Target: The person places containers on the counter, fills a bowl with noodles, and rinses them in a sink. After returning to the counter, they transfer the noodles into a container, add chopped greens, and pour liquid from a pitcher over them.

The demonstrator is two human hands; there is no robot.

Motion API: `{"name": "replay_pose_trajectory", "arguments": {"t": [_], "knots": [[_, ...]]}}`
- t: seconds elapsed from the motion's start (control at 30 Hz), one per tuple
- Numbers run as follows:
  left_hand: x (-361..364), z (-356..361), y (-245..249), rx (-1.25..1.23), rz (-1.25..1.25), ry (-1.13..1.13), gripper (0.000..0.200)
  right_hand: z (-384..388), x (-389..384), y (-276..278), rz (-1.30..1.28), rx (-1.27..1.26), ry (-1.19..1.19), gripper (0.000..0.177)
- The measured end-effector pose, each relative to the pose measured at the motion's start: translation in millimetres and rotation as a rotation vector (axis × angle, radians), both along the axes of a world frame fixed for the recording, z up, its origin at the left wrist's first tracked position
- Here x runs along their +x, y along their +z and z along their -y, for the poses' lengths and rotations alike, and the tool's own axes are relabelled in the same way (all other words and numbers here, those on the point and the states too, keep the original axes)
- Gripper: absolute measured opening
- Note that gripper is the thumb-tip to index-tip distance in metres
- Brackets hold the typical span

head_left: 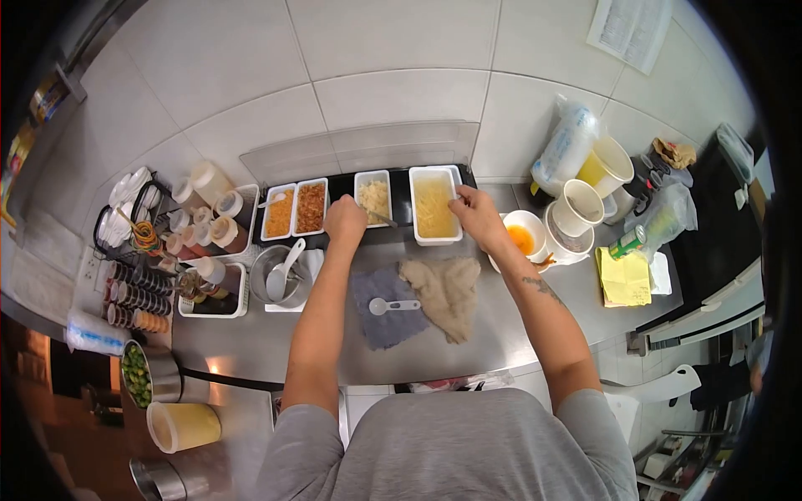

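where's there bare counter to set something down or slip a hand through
On the steel counter: between the tan cloth and right forearm; between that forearm and the yellow paper; and between the lower white basket and left forearm, toward the front edge. It's crowded at back left, around the bottles, and back right, around the tubs.

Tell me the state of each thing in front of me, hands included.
Left hand, closed on a metal utensil
Pale-strip container, uncovered, filled
Right hand, at that container's edge
Orange-food container, uncovered, white spoon inside
Brown-food container, uncovered, filled
Metal bowl, uncovered, white ladle inside
Blue-grey cloth, spread, wrinkled
Tan cloth, rumpled
Measuring spoon, lying across both cloths
White bowl, uncovered, orange contents
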State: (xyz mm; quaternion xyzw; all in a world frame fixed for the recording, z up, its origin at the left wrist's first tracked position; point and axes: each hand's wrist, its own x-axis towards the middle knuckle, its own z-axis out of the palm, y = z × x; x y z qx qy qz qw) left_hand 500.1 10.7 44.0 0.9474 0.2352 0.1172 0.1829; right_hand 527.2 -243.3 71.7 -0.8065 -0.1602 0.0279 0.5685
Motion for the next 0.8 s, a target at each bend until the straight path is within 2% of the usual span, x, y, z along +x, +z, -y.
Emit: {"name": "replay_pose_trajectory", "arguments": {"t": [0.2, 0.23, 0.33, 0.53, 0.73, 0.8], "knots": [[-4, -6, -10, 0.036, 0.015, 0.042, 0.02, -44, 32, -3, -0.013, 0.026, 0.019, 0.029], [-4, -6, -10, 0.036, 0.021, 0.053, 0.02, -49, 35, -2, -0.09, 0.026, 0.042, 0.03], [-3, -8, -13, 0.053, 0.044, 0.049, 0.019, -63, 53, -21, -0.075, 0.035, 0.017, 0.029], [1, -15, -20, 0.023, 0.074, -0.008, 0.019, -75, 71, -40, -0.042, -0.104, 0.011, 0.03], [6, -18, -28, -0.028, 0.116, -0.031, 0.019, -82, 77, -58, 0.101, -0.351, -0.038, 0.023], [7, -19, -29, -0.031, 0.122, -0.035, 0.019, -85, 72, -50, 0.03, -0.46, -0.057, 0.021]]}}
